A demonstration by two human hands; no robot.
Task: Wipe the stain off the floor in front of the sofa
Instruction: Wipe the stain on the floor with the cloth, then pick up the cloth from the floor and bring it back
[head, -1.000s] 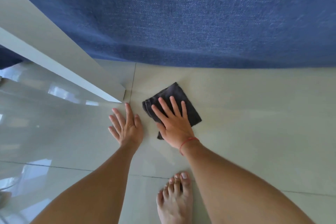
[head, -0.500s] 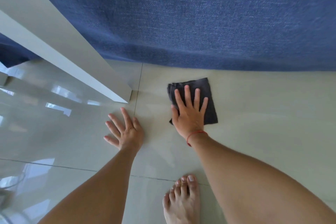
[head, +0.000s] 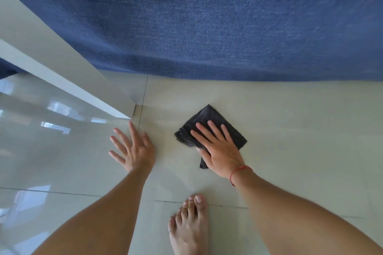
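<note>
Wiping stroke on glossy tile. The right hand [head: 219, 151] lies flat, fingers spread, pressing a folded dark cloth [head: 209, 122] onto the floor [head: 290, 141] just in front of the blue sofa [head: 207, 37]. The left hand [head: 134, 151] is splayed, palm down on bare tile beside it, near the corner of a white table [head: 62, 72]. The cloth appears soft, light and limp, so it likely slides easily on polished tile; broad palm pressure at its centre should control it best. No stain is discernible.

Cloth [head: 209, 128] now turned cornerwise, nearer.
</note>
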